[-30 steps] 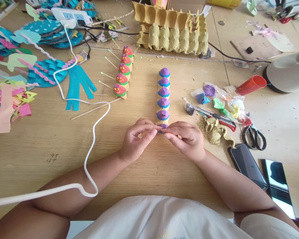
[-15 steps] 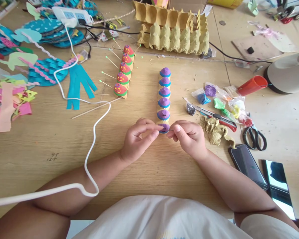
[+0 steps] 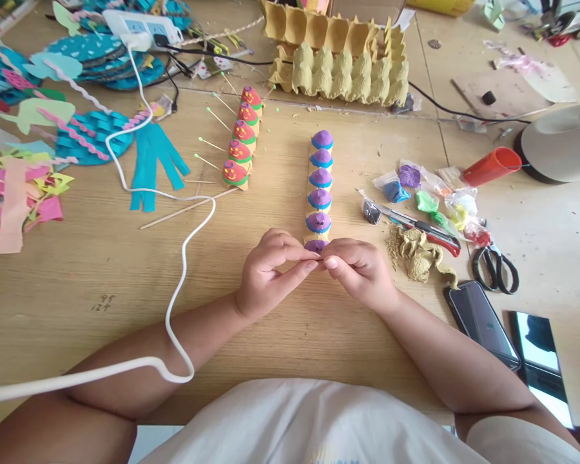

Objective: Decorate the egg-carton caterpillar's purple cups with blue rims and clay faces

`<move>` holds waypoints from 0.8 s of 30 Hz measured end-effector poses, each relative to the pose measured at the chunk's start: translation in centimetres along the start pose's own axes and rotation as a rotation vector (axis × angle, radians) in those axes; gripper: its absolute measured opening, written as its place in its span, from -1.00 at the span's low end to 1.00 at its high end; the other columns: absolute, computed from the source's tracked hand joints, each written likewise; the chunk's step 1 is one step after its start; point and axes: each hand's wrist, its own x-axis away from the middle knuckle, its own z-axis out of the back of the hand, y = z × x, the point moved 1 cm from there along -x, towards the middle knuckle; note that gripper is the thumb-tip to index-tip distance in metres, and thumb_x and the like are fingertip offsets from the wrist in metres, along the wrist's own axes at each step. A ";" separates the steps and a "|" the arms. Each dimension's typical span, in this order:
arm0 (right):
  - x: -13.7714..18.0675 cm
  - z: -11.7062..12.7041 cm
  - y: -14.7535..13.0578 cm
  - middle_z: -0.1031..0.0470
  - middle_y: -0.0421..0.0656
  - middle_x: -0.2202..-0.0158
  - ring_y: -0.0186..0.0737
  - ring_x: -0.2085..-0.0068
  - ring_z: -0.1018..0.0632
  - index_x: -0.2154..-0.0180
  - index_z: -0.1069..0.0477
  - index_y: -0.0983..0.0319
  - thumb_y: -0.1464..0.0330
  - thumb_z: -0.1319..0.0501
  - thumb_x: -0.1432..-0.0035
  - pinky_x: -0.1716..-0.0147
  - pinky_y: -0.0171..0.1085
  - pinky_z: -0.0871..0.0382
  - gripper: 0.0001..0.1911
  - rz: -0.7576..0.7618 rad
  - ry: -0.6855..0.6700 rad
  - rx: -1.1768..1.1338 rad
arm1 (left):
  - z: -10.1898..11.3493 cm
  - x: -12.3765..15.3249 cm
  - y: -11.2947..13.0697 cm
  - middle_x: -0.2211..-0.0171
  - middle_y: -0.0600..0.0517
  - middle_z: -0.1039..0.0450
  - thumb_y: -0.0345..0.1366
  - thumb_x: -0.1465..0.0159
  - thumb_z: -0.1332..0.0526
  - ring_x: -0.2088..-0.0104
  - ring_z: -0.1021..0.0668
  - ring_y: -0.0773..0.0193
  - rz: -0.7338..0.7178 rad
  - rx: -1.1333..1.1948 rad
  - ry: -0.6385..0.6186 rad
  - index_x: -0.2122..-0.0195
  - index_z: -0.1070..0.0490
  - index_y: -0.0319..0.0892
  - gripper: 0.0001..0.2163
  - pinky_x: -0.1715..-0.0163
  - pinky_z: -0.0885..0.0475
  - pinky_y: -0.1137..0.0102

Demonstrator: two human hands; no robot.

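A row of egg-carton cups capped in purple and blue clay (image 3: 319,187) runs away from me down the middle of the wooden table. My left hand (image 3: 270,270) and my right hand (image 3: 360,267) meet at the nearest cup (image 3: 316,245), fingertips pinched together over its purple top. Whatever the fingertips pinch is too small to make out. Both forearms rest on the table's near edge.
A second row of red and green cups with pins (image 3: 241,138) lies left of centre. A white cable (image 3: 178,258) loops past my left arm. Clay bags (image 3: 425,193), a utility knife (image 3: 425,227), scissors (image 3: 495,267), a phone (image 3: 481,322) and egg trays (image 3: 338,58) lie around.
My right fingers drew back to show the nearest purple cap, then closed in again, so that both hands' fingertips now touch over it.
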 end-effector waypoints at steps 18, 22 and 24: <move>0.3 0.3 0.3 -0.73 -0.08 0.15 -0.21 0.17 -0.73 0.00 -0.65 0.11 0.40 -0.37 -0.30 0.14 -0.28 -0.66 -0.76 0.255 0.146 0.278 | -0.2 0.5 -0.9 0.30 0.04 -0.55 -0.26 -0.35 -0.37 0.23 -0.57 0.28 0.231 0.252 0.018 0.20 -0.66 -0.05 -0.94 0.12 -0.48 0.32; 0.3 0.4 0.1 -0.74 -0.09 0.17 -0.21 0.21 -0.73 0.04 -0.67 0.11 0.39 -0.38 -0.29 0.19 -0.28 -0.66 -0.79 0.236 0.178 0.233 | -0.2 0.6 -1.0 0.26 0.01 -0.56 -0.21 -0.37 -0.35 0.19 -0.57 0.24 0.242 0.262 0.015 0.11 -0.67 -0.02 -0.87 0.09 -0.48 0.29; 0.3 0.5 -0.1 -0.74 -0.09 0.20 -0.22 0.24 -0.73 0.09 -0.68 0.12 0.37 -0.37 -0.30 0.21 -0.28 -0.65 -0.83 0.207 0.183 0.207 | -0.1 0.6 -1.1 0.25 0.00 -0.56 -0.20 -0.39 -0.34 0.18 -0.57 0.23 0.242 0.262 0.032 0.10 -0.68 -0.02 -0.85 0.07 -0.48 0.29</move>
